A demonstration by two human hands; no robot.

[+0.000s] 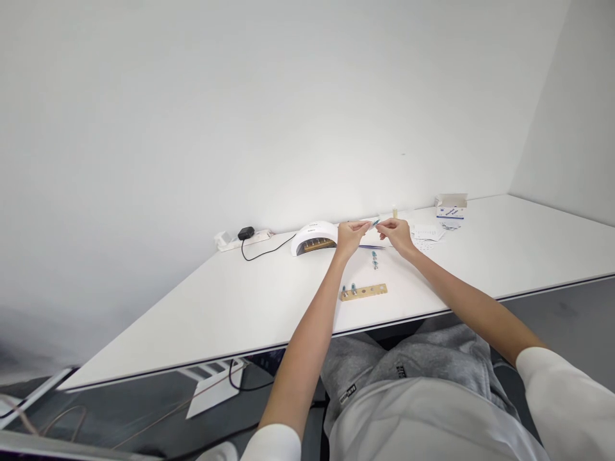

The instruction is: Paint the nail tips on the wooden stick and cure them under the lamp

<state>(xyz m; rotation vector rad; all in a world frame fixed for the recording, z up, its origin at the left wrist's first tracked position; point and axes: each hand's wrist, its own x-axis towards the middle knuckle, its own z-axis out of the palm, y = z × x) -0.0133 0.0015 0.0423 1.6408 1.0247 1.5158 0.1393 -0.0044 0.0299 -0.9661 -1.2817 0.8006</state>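
Note:
In front of me, both hands meet over the table around a small teal false nail (375, 223). My left hand (352, 235) is closed, its fingertips pinching the nail's left side. My right hand (396, 234) pinches at its right side; the fingertips hide part of it. Below the hands, small teal nails on metal stands (375, 259) are on the tabletop. Closer to me lies a gold strip with round holes (369, 292), bearing two teal nails on stands (353, 289) at its left end. A thin blue tool (371, 246) lies just under my hands.
Left of my hands stands a white nail lamp (314, 232) with another gold strip inside. Its cord runs toward a black adapter (246, 233) on a power strip (262, 237). To the right are paper sheets (427, 233), a small box (450, 210) and a little bottle (394, 210).

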